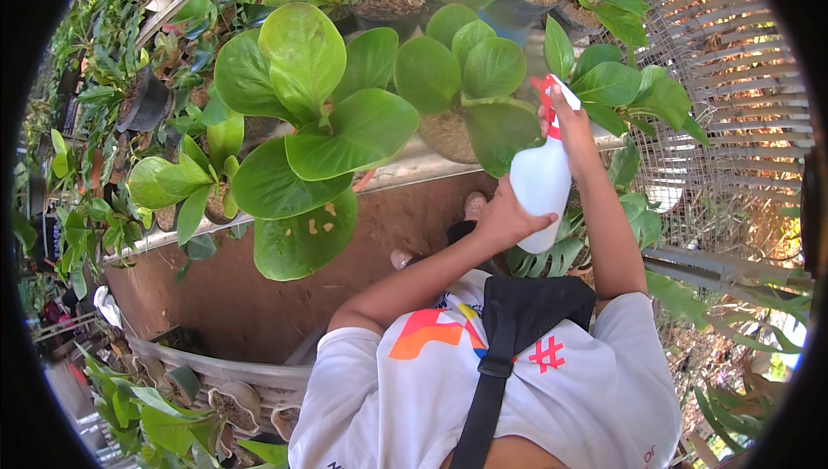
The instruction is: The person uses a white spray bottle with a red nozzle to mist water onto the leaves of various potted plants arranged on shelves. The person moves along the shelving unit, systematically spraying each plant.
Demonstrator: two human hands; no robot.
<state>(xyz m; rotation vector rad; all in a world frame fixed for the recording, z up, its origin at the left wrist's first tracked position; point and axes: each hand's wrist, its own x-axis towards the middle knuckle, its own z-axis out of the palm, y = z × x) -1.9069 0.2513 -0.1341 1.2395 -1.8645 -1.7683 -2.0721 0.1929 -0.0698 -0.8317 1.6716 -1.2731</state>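
A white plastic spray bottle point(538, 179) with a red and white trigger head point(550, 99) tilts in front of my chest, its nozzle towards the plants. My right hand point(568, 121) grips the bottle's neck and trigger. Lower down, my left hand point(511, 215) wraps around the side of the bottle's body. Just left of the nozzle stands a potted plant point(456, 71) with broad round leaves, looking slightly hazy. Farther left, a larger plant point(352, 133) spreads glossy leaves over the shelf edge; one low leaf point(307, 236) has holes. Another leafy plant point(605, 81) sits close to my right hand.
A pale shelf point(414, 168) carries several potted plants. Wire mesh and a slatted fence point(737, 74) rise on the right. Below lies the brown dirt floor point(259, 301), bordered by a second bench point(220, 365) with pots. A monstera leaf point(550, 257) hangs beneath the bottle.
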